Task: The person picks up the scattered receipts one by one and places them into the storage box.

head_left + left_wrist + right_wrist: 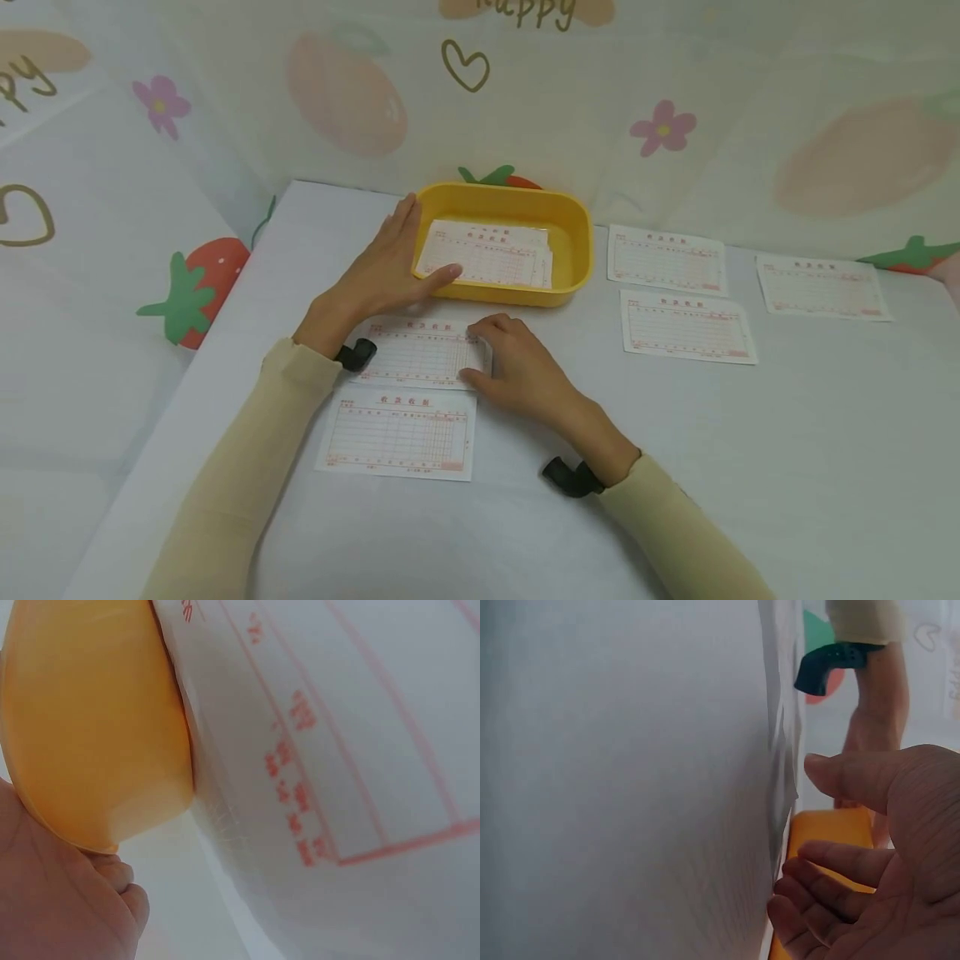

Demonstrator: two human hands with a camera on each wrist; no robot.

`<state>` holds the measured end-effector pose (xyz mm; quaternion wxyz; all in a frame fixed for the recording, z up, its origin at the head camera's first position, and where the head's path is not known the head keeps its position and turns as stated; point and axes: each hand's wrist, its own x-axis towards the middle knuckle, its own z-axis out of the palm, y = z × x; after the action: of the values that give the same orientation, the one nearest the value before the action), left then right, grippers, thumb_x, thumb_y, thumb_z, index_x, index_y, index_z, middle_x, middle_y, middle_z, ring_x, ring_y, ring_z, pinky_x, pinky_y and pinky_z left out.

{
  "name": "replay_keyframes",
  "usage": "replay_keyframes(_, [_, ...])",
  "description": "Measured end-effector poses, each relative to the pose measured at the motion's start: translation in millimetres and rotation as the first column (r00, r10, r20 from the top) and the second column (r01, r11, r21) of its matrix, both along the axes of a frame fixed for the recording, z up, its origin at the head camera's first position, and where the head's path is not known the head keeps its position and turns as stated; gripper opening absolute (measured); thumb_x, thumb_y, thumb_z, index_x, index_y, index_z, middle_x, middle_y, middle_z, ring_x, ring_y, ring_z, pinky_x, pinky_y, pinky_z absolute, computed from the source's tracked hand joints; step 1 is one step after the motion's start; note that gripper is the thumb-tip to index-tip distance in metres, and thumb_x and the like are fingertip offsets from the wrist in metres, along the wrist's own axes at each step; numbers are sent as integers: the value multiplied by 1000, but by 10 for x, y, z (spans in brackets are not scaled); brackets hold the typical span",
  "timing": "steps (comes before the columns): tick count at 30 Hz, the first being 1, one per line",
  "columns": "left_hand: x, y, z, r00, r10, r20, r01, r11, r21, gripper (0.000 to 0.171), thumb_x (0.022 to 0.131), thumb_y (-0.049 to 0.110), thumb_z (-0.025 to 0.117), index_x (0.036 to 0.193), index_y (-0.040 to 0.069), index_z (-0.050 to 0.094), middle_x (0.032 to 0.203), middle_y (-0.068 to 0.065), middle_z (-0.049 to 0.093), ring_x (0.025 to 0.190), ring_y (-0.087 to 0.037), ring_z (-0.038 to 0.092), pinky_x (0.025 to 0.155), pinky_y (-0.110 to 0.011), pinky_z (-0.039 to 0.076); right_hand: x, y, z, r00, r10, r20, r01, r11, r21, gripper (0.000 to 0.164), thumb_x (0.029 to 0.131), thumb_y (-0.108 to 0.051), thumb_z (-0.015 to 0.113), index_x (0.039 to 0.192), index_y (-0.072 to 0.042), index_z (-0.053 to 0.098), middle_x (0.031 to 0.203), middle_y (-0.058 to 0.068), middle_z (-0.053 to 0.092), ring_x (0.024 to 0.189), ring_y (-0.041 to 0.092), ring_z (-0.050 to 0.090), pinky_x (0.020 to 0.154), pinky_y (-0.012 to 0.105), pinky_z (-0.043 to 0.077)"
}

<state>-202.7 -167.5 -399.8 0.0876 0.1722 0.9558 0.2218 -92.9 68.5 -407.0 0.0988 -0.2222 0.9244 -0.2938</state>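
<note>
My left hand (386, 267) lies along the left side of a yellow tray (579, 250), fingers straight beside its wall and thumb across the front rim. White receipt slips (487, 258) with red print lie stacked inside the tray. In front of it, a receipt slip (412, 354) lies on the table, partly covered by my left wrist. At that slip's right end is my right hand (525, 367), fingers bent and thumb apart from them. The right wrist view shows nothing between the thumb (847, 774) and fingers. Just below lies another receipt slip (397, 437).
To the tray's right, two receipt slips lie one above the other (666, 260), the lower slip (686, 327) nearer me. A further receipt slip (821, 287) lies at the far right. Behind the white table (562, 533) hangs a strawberry-patterned cloth (540, 108).
</note>
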Motion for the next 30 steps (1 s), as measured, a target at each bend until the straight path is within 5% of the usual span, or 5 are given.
replay_keyframes(11, [8, 6, 13, 1000, -1, -1, 1, 1000, 2, 121, 94, 82, 46, 168, 8, -16, 179, -6, -19, 169, -26, -9, 139, -46, 4, 16, -5, -39, 997, 14, -79, -8, 997, 74, 67, 88, -25, 88, 145, -3, 60, 149, 15, 61, 140, 35, 56, 120, 53, 47])
replay_keyframes(22, [5, 17, 7, 1000, -6, -15, 6, 1000, 0, 121, 95, 81, 47, 169, 8, -15, 179, -7, -17, 169, -26, -9, 140, -46, 4, 33, -41, -25, 999, -23, -44, 25, 998, 51, 71, 88, -20, 88, 149, -2, 57, 143, 15, 65, 132, 33, 60, 117, 47, 49])
replay_keyframes(26, [4, 18, 9, 1000, -4, -15, 4, 1000, 2, 121, 94, 81, 47, 169, 8, -15, 179, -8, -17, 169, -26, -8, 139, -47, 5, 23, -51, -41, 998, -57, -17, 56, 998, -29, 56, 90, -12, 83, 143, -2, 64, 124, 12, 71, 108, 27, 65, 95, 40, 58])
replay_keyframes(30, [7, 16, 11, 1000, 2, -9, -2, 1000, 3, 121, 94, 80, 48, 168, 9, -16, 179, -7, -18, 169, -26, -8, 139, -47, 5, 4, -34, -67, 998, -70, -11, 68, 992, -104, 40, 94, -4, 76, 134, -4, 71, 95, 7, 68, 80, 18, 57, 69, 28, 47])
